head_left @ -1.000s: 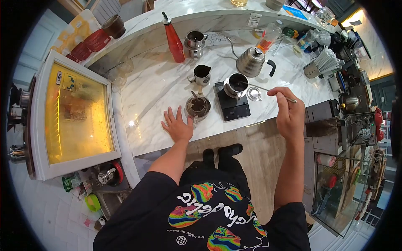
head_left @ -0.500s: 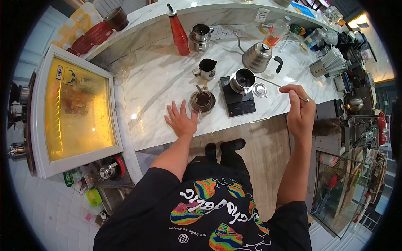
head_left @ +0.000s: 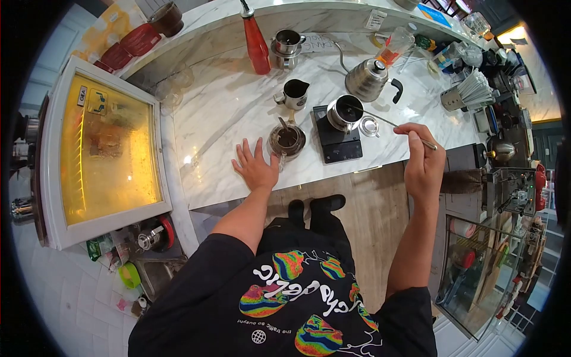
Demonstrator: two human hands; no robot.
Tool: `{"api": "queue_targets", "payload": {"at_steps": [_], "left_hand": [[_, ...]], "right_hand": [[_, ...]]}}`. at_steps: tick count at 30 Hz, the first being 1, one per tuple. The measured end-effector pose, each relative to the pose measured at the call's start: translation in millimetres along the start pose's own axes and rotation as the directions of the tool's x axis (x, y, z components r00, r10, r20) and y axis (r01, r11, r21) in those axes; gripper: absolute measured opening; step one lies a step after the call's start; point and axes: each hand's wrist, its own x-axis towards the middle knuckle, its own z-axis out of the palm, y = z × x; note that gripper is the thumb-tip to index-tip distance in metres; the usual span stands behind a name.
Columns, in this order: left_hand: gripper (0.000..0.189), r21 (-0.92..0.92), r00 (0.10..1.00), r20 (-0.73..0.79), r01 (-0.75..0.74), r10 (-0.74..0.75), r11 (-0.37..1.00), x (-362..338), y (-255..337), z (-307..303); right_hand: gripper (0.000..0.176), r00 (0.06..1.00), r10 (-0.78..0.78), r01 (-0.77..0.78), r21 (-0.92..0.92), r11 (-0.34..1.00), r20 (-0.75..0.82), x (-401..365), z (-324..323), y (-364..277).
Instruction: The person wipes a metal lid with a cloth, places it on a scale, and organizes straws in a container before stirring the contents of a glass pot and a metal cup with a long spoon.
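My right hand [head_left: 425,157] is closed round the end of a long thin metal spoon [head_left: 380,118], whose far end reaches into a metal cup [head_left: 339,123] of dark contents. That cup stands on a black scale [head_left: 342,150]. A small round metal lid [head_left: 369,126] lies just right of it. My left hand [head_left: 257,165] rests on the marble counter [head_left: 217,143] with fingers spread, holding nothing. Beside it is a glass cup [head_left: 287,143] of brown contents with a spoon standing in it. Behind the glass is a metal pitcher [head_left: 294,95].
A gooseneck kettle [head_left: 366,82] stands behind the scale. Farther back are a red bottle [head_left: 256,47] and a metal drip filter [head_left: 287,47]. A straw holder [head_left: 453,98] is at the right, a yellow-lit glass-door cabinet [head_left: 113,149] at the left.
The view has shifted slightly. The spoon's far end now reaches deeper over the metal cup's opening. My left hand stays spread on the counter.
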Motion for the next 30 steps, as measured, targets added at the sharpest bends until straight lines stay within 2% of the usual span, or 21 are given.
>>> {"api": "queue_targets", "payload": {"at_steps": [5,8,11,14,16,20,23,28,30], "left_hand": [[0.064,-0.005,1.000,-0.002,-0.005,0.005,1.000,1,0,-2],[0.064,-0.005,1.000,-0.004,-0.003,0.003,1.000,0,0,-1],[0.065,-0.011,1.000,0.002,0.001,-0.001,1.000,0,1,-1],[0.065,-0.016,1.000,-0.001,-0.003,0.003,1.000,1,-1,-1],[0.065,-0.023,1.000,-0.008,-0.005,0.005,1.000,0,0,-1],[0.064,-0.024,1.000,-0.013,-0.004,0.003,1.000,0,0,0],[0.064,-0.025,1.000,-0.018,-0.008,0.008,1.000,0,0,-1],[0.064,-0.016,1.000,-0.029,-0.008,0.008,1.000,0,-1,2],[0.064,-0.012,1.000,-0.019,-0.010,0.010,1.000,0,0,2]], "right_hand": [[0.022,0.999,-0.025,0.024,-0.008,1.000,-0.027,3,-2,2],[0.022,0.999,-0.032,0.032,0.042,0.999,-0.010,-1,-1,-4],[0.023,0.999,-0.029,0.029,0.010,1.000,0.016,4,4,0],[0.023,0.996,-0.073,0.072,-0.011,0.997,-0.053,6,3,6],[0.023,0.998,-0.058,0.059,0.033,0.998,-0.023,3,-2,9],[0.023,0.999,-0.037,0.038,-0.029,0.999,0.025,4,-3,-3],[0.023,0.998,-0.057,0.057,-0.002,0.998,-0.034,8,2,2],[0.022,0.999,-0.015,0.015,-0.001,1.000,0.037,3,-5,-2],[0.023,0.999,-0.034,0.034,-0.008,0.999,0.014,6,-2,0]]}}
